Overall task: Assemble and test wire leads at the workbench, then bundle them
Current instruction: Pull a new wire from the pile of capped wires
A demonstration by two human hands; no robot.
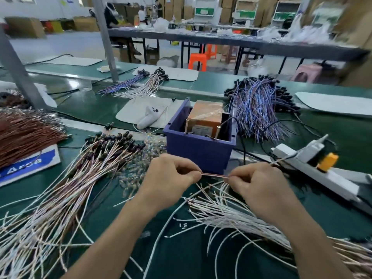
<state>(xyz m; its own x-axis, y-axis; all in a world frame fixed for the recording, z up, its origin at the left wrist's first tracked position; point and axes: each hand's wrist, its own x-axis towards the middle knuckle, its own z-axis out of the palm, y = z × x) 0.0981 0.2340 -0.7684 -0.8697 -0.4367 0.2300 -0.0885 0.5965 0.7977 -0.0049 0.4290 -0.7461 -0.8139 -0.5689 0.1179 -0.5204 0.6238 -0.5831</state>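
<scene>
One wire lead [215, 175] in the pinch of left hand [171, 178] and right hand [259, 186] — sign [30, 164]: "Area"

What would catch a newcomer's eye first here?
At centre, the left hand and right hand pinch one thin wire lead stretched between them. Just behind stands a blue bin holding an orange box. Around them lie a pale wire heap at left and a blue-purple wire heap at back right.

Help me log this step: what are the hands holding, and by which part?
One thin wire lead, a short span stretched between them: the left hand pinches one side, the right hand the other, each at the fingertips.
</scene>
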